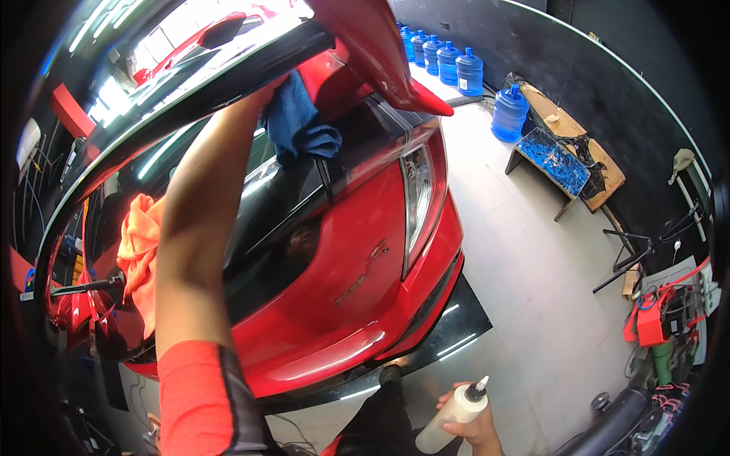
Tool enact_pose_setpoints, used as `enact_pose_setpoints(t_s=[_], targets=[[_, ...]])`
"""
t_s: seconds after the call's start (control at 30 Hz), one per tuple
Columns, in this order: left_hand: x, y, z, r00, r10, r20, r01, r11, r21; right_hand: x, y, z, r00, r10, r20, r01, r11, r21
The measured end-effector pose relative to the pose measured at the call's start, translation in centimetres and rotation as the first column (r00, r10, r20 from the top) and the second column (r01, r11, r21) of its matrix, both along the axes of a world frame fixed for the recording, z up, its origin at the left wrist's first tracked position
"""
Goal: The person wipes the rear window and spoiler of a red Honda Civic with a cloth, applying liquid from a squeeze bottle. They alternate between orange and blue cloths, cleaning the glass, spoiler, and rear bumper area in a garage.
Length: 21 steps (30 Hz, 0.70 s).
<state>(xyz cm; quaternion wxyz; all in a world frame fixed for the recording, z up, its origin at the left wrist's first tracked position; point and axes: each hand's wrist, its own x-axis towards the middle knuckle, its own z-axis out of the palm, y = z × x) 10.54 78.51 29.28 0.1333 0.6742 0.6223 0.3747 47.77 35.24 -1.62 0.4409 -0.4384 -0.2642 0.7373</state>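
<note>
My left arm reaches up across the red car (319, 304), beneath its rear spoiler (281, 64). At the end of that arm, my left hand (268, 93) is on a blue cloth (293, 125), bunched against the back of the car; its fingers are mostly hidden. Low in the picture, my right hand (479, 432) wraps round a pale squeeze bottle (452, 422) with a black cap and a white nozzle tip, tilted up to the right. An orange cloth (139, 254) shows beside my left forearm, partly covered by it.
The car's tail light (417, 205) and rear wiper (285, 216) are close to my left arm. Several blue water jugs (469, 72) line the dark wall. A low bench (551, 161) with a blue speckled top stands at right, with red equipment (652, 323) farther down.
</note>
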Motion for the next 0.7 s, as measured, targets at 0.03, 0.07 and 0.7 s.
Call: enact_pose_setpoints(t_s=[0.03, 0.07, 0.7], targets=[[-0.1, -0.5, -0.1, 1.0, 0.0, 0.0, 0.0, 1.0, -0.003, 0.0, 0.0, -0.2, 1.0, 0.003, -0.017, -0.003, 1.0, 0.007], [0.0, -0.7, -0.3, 1.0, -0.006, 0.007, 0.006, 1.0, -0.004, -0.1, -0.1, -0.6, 1.0, 0.001, -0.026, 0.0, 1.0, 0.012], [1.0, -2.5, -0.4, 1.0, -0.018, 0.007, 0.018, 1.0, 0.011, -0.7, 0.8, 0.8, 0.995, 0.08, -0.058, -0.078, 0.996, 0.04]])
